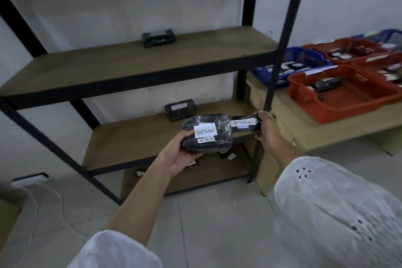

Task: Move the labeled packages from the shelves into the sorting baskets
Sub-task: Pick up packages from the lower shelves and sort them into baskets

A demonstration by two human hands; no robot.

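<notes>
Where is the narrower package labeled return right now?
In the head view, right of centre: the narrower package is gripped by the right hand before the middle shelf, one end tucked behind the bulkier package in the left hand.

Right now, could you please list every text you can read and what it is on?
"RETURN": white label on the larger package, held by the left hand.
"RETURN": white label on the slimmer package, held by the right hand.
Date lines under both, the shelf package label and the basket tags: too blurred.
</notes>
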